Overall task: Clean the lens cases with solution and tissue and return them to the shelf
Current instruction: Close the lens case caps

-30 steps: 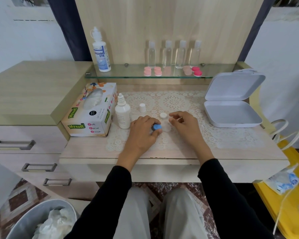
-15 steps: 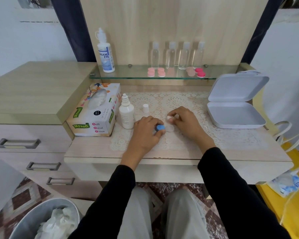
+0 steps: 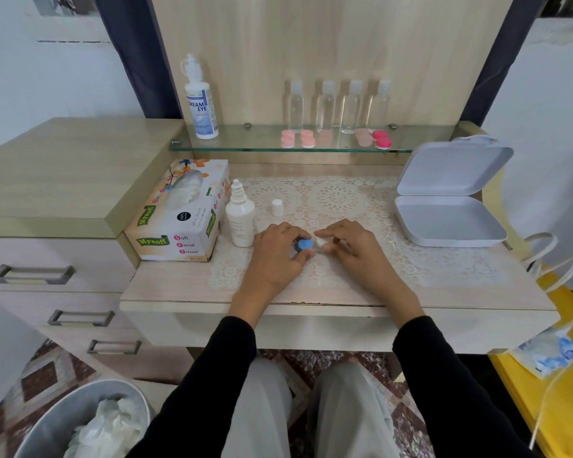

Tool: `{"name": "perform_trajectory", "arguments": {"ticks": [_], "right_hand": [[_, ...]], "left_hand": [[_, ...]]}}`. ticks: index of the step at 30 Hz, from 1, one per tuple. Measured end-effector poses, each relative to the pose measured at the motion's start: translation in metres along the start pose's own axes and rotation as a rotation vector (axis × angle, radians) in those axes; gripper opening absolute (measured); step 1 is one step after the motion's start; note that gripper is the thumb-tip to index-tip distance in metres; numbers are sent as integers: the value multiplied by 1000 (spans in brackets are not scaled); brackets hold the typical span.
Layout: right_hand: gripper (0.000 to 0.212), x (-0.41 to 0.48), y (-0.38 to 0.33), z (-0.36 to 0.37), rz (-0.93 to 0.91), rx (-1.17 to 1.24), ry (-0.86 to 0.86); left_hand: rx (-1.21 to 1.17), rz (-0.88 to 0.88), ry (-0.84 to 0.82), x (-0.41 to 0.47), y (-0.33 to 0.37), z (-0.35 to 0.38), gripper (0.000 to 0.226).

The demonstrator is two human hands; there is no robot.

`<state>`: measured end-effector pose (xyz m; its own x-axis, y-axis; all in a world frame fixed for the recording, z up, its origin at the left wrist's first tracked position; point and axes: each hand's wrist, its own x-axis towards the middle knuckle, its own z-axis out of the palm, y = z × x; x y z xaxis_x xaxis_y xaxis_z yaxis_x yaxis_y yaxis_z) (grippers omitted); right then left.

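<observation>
Lens case (image 3: 319, 242) is down on the lace mat (image 3: 338, 200), right? Where exactly, and what've the hands got? (lurker)

Yep, from my remote seat it's low on the tabletop (image 3: 166, 282), right between both hands. My left hand (image 3: 275, 256) has its grip pinched round the blue cap (image 3: 304, 245). My right hand (image 3: 354, 249) looks pinched on the case's white end. (me)

What could bite you? (lurker)

It's small, smooth, round plastic, likely slick once wet, so a twist could pop a cap free and roll it off the edge. The holey lace could bunch under my wrists. And the solution bottle (image 3: 240, 216) stands uncapped just beside my left knuckles, tall and narrow. One nudge tips it toward the cardboard tissue box (image 3: 179, 213). (me)
</observation>
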<state>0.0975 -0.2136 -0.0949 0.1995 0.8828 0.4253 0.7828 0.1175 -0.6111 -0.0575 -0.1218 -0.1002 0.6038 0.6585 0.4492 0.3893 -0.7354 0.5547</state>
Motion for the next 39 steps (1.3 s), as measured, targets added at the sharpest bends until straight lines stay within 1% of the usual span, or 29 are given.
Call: {"name": "perform_trajectory", "arguments": {"ticks": [4,11,17,20,22,25,26,27,30,33,35,39], "right_hand": [[25,-1,2,3,-75,-74,13],[25,-2,0,4,-70,-92,30],[23,-1,0,4,-48,-181,67],[29,0,-2,3,-12,-184,92],[35,0,-4,4,20,-166,97],[53,-3,-8,4,35,-177,79],[55,-3,-9,4,31,-184,71],[52,-4,-9,3,23,-184,64],[30,-3,-4,3,-4,-194,57],[18,-2,-1,5,-7,-201,77],[18,-1,0,5,-2,-182,96],[32,-1,-3,4,22,-146,103]], "left_hand": [[-12,-1,0,0,-1,1,21],[-4,13,3,0,-1,1,23],[-4,14,1,0,-2,2,24],[0,14,-10,0,-2,0,29],[2,15,-6,0,-2,0,25],[6,6,1,-1,-1,1,21],[5,6,-2,-1,-1,1,22],[4,6,-6,-1,-1,1,24],[-9,7,-6,-1,-1,0,25],[-4,5,-5,-1,-1,0,24],[3,9,-4,-1,0,0,26],[-4,15,2,-1,0,0,29]]}}
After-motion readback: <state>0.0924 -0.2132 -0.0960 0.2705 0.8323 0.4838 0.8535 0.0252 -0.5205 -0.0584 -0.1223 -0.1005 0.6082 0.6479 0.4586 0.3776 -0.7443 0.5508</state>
